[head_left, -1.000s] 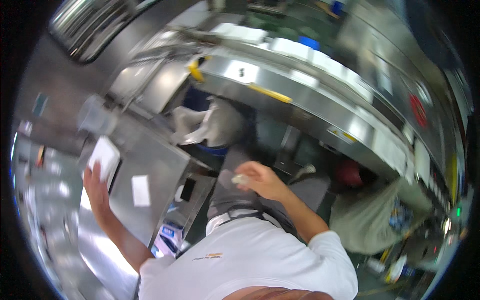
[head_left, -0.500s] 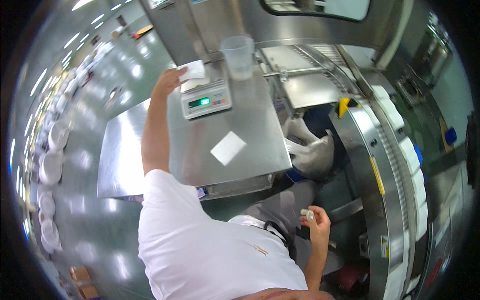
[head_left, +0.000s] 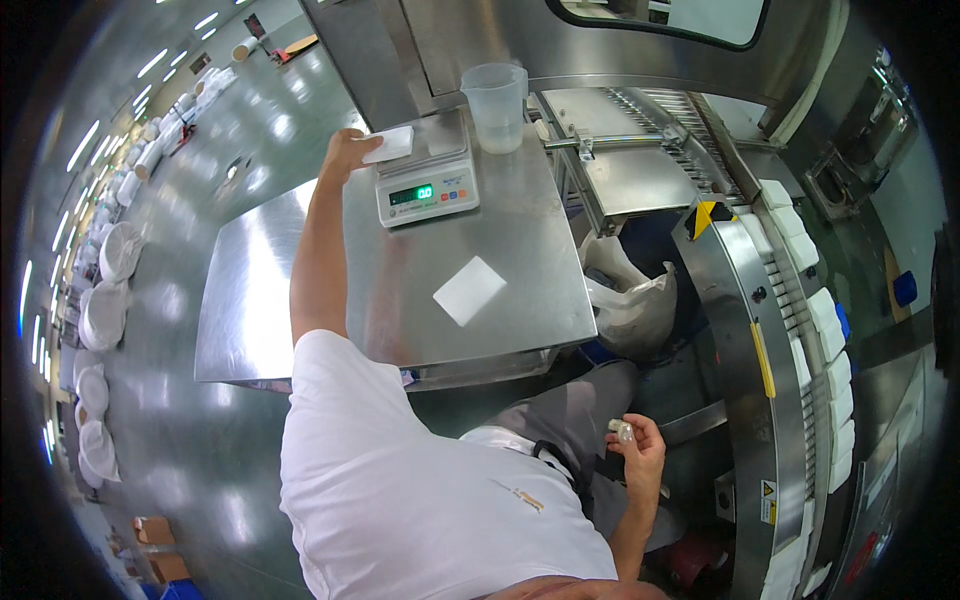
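At the far left of the table my left hand [head_left: 348,155] pinches the edge of a flat white folded pad [head_left: 395,144]. The pad is at the left part of the metal plate of a white digital scale [head_left: 428,195] with a lit green display; whether it touches the plate I cannot tell. A second white pad [head_left: 470,291] lies flat on the steel table [head_left: 400,300], nearer to me. Low on the right, my right hand [head_left: 642,448] is held beside my leg, fingers closed round a small clear and pale object [head_left: 622,430] whose kind is unclear.
A translucent plastic jug [head_left: 495,110] stands right of the scale. Along the right runs a steel conveyor [head_left: 745,330] carrying several white packs [head_left: 826,325]. An opened whitish bag [head_left: 640,310] sits between table and conveyor. A steel machine housing [head_left: 460,45] rises behind the table.
My left hand and its pad have come slightly lower relative to the scale. The view has shifted a little. My right hand keeps its hold on the small object.
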